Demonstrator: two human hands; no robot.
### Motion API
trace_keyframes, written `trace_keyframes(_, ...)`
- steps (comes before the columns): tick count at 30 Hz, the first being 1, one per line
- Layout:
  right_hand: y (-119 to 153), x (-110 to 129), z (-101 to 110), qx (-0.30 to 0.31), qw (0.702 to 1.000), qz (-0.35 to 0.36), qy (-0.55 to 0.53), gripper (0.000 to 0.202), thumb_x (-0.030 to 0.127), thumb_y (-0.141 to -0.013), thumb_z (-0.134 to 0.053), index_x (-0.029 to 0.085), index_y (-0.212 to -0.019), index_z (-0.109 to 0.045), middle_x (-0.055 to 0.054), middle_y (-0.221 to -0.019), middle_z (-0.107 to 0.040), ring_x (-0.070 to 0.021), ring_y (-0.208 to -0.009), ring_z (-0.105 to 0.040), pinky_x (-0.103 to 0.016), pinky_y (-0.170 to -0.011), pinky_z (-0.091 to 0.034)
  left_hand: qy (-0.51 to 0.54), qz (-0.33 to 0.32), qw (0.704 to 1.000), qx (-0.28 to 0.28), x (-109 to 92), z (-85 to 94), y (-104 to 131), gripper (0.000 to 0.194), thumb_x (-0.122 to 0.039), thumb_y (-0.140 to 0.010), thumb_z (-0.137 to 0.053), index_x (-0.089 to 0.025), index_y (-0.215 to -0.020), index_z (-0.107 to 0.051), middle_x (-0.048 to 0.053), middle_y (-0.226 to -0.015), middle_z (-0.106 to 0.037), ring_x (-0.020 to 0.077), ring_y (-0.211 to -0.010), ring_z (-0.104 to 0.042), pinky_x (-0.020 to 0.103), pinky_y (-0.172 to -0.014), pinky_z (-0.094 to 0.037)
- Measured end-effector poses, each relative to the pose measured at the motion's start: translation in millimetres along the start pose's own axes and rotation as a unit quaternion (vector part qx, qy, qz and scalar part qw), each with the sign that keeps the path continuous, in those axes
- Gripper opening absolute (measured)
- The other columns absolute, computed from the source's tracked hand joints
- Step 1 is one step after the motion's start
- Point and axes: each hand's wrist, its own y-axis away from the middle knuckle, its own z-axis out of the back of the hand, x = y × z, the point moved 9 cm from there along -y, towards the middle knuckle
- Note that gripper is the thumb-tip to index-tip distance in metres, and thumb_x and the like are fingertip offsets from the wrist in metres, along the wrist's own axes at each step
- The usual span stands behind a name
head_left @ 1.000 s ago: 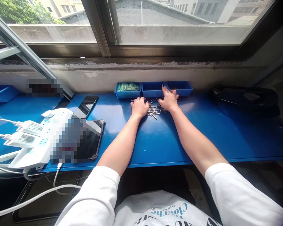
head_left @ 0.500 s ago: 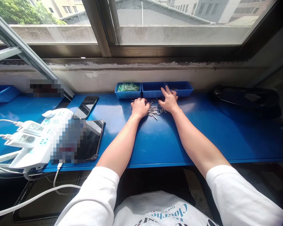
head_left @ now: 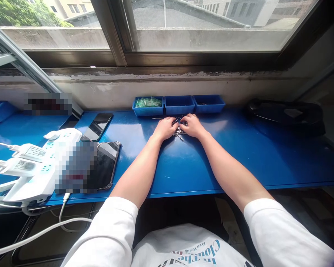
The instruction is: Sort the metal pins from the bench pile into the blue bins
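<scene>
A loose pile of small metal pins [head_left: 179,131] lies on the blue table [head_left: 183,167]. My left hand [head_left: 166,128] touches the pile's left side, fingers curled around some pins. On the right side, my right hand [head_left: 192,125] is bent over the pins, its thumb close to my left fingers. What either hand grips is too small to make out. Just behind stand three blue bins: the left bin [head_left: 148,111] holds green-and-white packets [head_left: 149,102], the middle bin [head_left: 179,109] shows its dark inside, and the right bin [head_left: 208,108] has a few dark pieces.
On the left lie two phones, one farther back [head_left: 98,127] and one nearer [head_left: 107,165], beside a white power strip [head_left: 48,163] with plugs and cables. A black object [head_left: 286,116] rests at the right. The window wall [head_left: 105,92] borders the table's back.
My right hand has moved left and nearer, away from the bins' front and down to the pins, closing its fingers. My left hand stays at the pile. The view has shifted slightly.
</scene>
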Motion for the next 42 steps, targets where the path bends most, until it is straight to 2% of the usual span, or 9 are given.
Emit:
trace_keyframes(4, -3, 4, -7, 0.009, 1.0, 0.008, -0.01, 0.018, 0.027, -0.08, -0.053, 0.019, -0.085, -0.069, -0.008, -0.09, -0.06, -0.0235, -0.09, -0.053, -0.037, -0.084, -0.043, 0.031, -0.031, 0.999, 0.008, -6, -1.2, 2, 0.03, -0.029, -0.09, -0.04, -0.019, -0.11, -0.061, 0.007, -0.115, -0.063, 0.0203, -0.105, -0.058, 0.03, -0.093, -0.044)
trace_keyframes(9, -7, 14, -10, 0.013, 0.999, 0.019, -0.038, 0.022, 0.018, -0.082, -0.047, 0.017, -0.083, -0.069, -0.008, -0.086, -0.062, -0.0194, -0.081, -0.056, -0.031, -0.078, -0.046, 0.03, -0.017, 0.999, 0.003, -9, -0.7, 2, 0.029, -0.026, -0.091, -0.037, -0.019, -0.104, -0.062, 0.008, -0.108, -0.065, 0.0216, -0.101, -0.06, 0.032, -0.091, -0.046)
trace_keyframes(15, -7, 11, -2, -0.031, 0.994, 0.006, -0.1, 0.022, 0.012, -0.076, -0.05, 0.018, -0.083, -0.07, -0.005, -0.085, -0.067, -0.0177, -0.08, -0.061, -0.03, -0.079, -0.049, 0.051, -0.014, 0.999, -0.003, -16, 2.2, 2, 0.03, -0.023, -0.091, -0.038, -0.019, -0.111, -0.06, 0.008, -0.115, -0.063, 0.0201, -0.106, -0.058, 0.031, -0.094, -0.045)
trace_keyframes(22, -4, 0, 10, -0.09, 0.969, -0.02, -0.23, 0.014, 0.021, -0.071, -0.06, 0.019, -0.082, -0.069, -0.002, -0.08, -0.069, -0.0175, -0.075, -0.064, -0.032, -0.076, -0.052, 0.054, 0.0, 0.998, -0.037, -13, 9.6, 3, 0.031, -0.025, -0.09, -0.043, -0.017, -0.116, -0.058, 0.009, -0.117, -0.061, 0.0202, -0.11, -0.055, 0.031, -0.098, -0.043)
trace_keyframes(26, -3, -7, 16, -0.125, 0.945, -0.061, -0.296, 0.018, 0.029, -0.068, -0.067, 0.019, -0.083, -0.067, -0.002, -0.079, -0.069, -0.0181, -0.075, -0.064, -0.033, -0.076, -0.053, 0.079, -0.034, 0.994, -0.061, -16, 14.8, 4, 0.027, -0.023, -0.089, -0.043, -0.019, -0.109, -0.061, 0.006, -0.112, -0.062, 0.0171, -0.105, -0.057, 0.028, -0.096, -0.044)
trace_keyframes(29, -3, -7, 19, -0.128, 0.936, -0.074, -0.319, 0.022, 0.036, -0.067, -0.07, 0.02, -0.082, -0.066, -0.001, -0.078, -0.069, -0.0184, -0.075, -0.064, -0.033, -0.075, -0.053, 0.088, -0.043, 0.993, -0.07, -16, 15.1, 3, 0.025, -0.023, -0.09, -0.044, -0.02, -0.104, -0.064, 0.005, -0.106, -0.064, 0.0163, -0.099, -0.059, 0.027, -0.091, -0.046)
trace_keyframes(34, -2, -5, 21, -0.124, 0.928, -0.072, -0.343, 0.028, 0.047, -0.074, -0.062, 0.02, -0.079, -0.065, -0.002, -0.073, -0.067, -0.0166, -0.066, -0.062, -0.032, -0.067, -0.052, 0.076, -0.025, 0.992, -0.095, -11, 18.5, 1, 0.025, -0.028, -0.091, -0.042, -0.021, -0.096, -0.066, 0.005, -0.099, -0.066, 0.0174, -0.094, -0.06, 0.029, -0.089, -0.046)
trace_keyframes(39, -4, -2, 17, -0.095, 0.926, -0.05, -0.363, 0.025, 0.043, -0.07, -0.067, 0.019, -0.077, -0.066, -0.003, -0.077, -0.069, -0.0188, -0.074, -0.064, -0.034, -0.072, -0.053, 0.07, 0.005, 0.993, -0.098, -5, 20.1, 0, 0.026, -0.026, -0.091, -0.039, -0.022, -0.091, -0.064, 0.005, -0.097, -0.066, 0.0177, -0.093, -0.059, 0.03, -0.088, -0.045)
trace_keyframes(42, -5, -2, 14, -0.083, 0.914, -0.058, -0.394, 0.025, 0.043, -0.069, -0.067, 0.019, -0.076, -0.065, -0.003, -0.073, -0.068, -0.0193, -0.071, -0.065, -0.034, -0.069, -0.053, 0.07, 0.004, 0.993, -0.094, -4, 19.0, -1, 0.026, -0.024, -0.091, -0.037, -0.021, -0.086, -0.063, 0.005, -0.091, -0.066, 0.0178, -0.089, -0.059, 0.03, -0.084, -0.045)
